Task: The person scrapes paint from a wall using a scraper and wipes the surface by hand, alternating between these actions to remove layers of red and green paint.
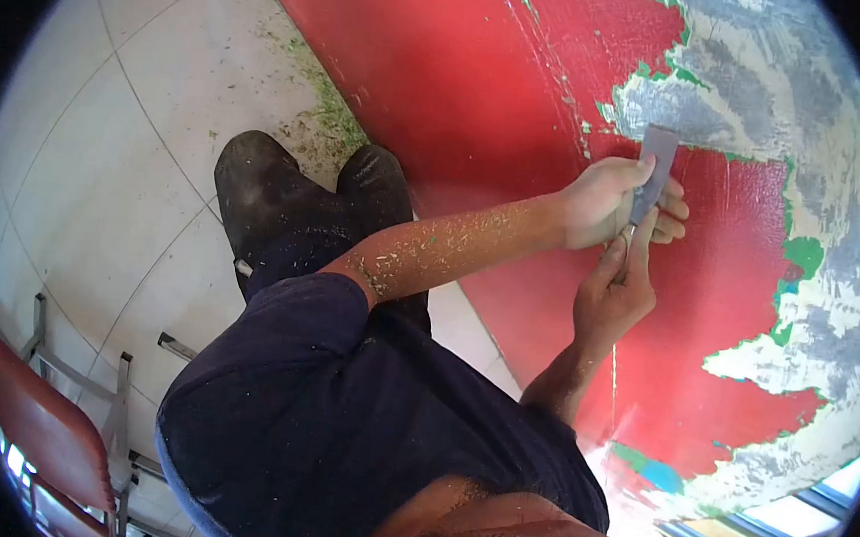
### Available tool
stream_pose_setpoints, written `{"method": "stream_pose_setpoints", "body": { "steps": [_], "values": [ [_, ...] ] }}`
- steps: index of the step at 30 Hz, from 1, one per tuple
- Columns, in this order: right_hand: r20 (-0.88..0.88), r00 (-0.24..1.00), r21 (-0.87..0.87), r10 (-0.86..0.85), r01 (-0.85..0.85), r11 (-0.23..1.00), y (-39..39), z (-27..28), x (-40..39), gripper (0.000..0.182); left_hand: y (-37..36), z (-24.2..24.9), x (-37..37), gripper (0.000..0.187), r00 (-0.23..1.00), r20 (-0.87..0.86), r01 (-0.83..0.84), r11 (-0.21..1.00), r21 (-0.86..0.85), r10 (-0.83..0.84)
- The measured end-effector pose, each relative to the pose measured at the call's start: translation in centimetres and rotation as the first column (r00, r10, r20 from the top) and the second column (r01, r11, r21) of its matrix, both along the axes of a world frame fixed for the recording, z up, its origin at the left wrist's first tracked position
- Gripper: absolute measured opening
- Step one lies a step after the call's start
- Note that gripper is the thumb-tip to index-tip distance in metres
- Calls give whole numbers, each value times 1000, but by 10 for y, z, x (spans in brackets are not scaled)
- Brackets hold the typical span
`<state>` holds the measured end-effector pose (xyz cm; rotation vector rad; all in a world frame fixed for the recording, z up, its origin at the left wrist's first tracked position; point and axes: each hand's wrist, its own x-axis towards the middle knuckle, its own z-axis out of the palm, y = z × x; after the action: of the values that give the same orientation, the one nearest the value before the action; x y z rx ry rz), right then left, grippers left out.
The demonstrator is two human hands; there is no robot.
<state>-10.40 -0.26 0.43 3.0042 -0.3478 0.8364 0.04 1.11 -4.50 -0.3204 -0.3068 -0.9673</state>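
Note:
A scraper with a flat, grey metal blade is held in front of a red painted surface. My right hand is closed around its handle, with the index finger stretched toward the blade. The fingers hide most of the handle. My left hand is closed on the blade, the thumb along its near edge and the fingers behind it. Pale flakes cling to my left forearm. Beyond the blade, the paint is stripped to patchy grey and cream, with ragged green edges.
Green and pale scrapings lie on the tiled floor along the red surface's edge, near my knees. A chair with a red back stands at lower left. Window panes show at lower right.

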Motion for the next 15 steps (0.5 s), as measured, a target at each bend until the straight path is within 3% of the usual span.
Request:
{"method": "stream_pose_setpoints", "body": {
  "steps": [2, 5, 6, 8, 11, 15],
  "values": [
    [-51, 999, -50, -1, -2, 999, 1, 2, 9, 36, -4, -1, 1, 50, 994, -102, -23, 999, 32, 26],
    [-234, 968, -252, -85, 24, 968, -6, 1, 24, 30, -20, -19, 15, 39, 977, -213, -60, 989, -137, 30],
    [-189, 979, -248, -70, 21, 968, -3, 1, 24, 29, -14, -13, 12, 34, 978, -204, -36, 999, -26, 30],
    [-98, 995, -233, -30, 6, 973, 7, 0, 24, 27, -14, -12, 11, 34, 977, -211, -43, 997, -59, 30],
    [-138, 983, -280, 120, -155, 947, -13, -11, 50, 33, -15, -17, 25, 37, 967, -234, -114, 993, -30, 104],
    [-130, 991, -248, 22, -54, 967, 9, -2, 44, 29, -8, -14, 19, 40, 970, -235, -56, 998, 17, 59]
  ]
}}
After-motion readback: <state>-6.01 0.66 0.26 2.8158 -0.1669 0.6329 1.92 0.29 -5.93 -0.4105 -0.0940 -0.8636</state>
